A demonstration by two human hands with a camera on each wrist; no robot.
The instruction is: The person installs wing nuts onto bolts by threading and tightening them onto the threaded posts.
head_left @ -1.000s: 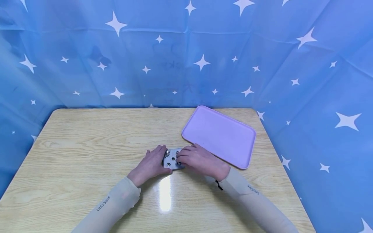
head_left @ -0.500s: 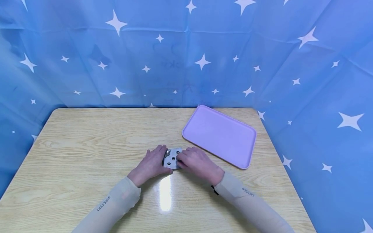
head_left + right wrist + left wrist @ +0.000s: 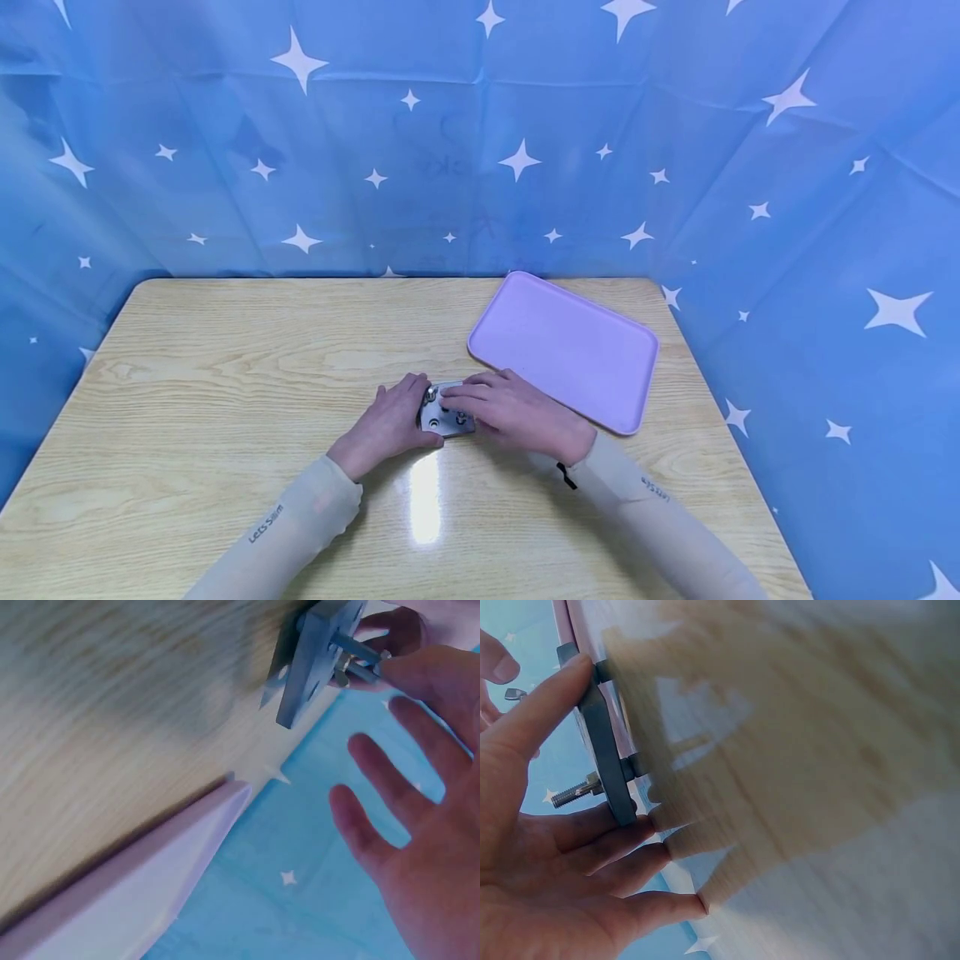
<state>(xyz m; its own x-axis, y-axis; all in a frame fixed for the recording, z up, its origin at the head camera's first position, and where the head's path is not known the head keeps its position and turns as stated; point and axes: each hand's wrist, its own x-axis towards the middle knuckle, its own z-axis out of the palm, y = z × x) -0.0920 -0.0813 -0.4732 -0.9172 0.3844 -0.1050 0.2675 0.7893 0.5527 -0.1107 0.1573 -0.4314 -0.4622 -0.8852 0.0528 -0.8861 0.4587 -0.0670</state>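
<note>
Metal plate [image 3: 448, 423] lies gripped by left fingers [image 3: 592, 825], beneath right fingers [image 3: 427, 739].

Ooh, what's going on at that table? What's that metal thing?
A person is working on a metal plate that has holes and bolts in it. Their left hand grips it by its edges, low over the wooden table. Their right hand is at a bolt sticking up from it; whether it is turning it, I can't tell. Another bolt, with a nut on it, stands by the left hand's fingers. A purple tray sits nearby.
</note>
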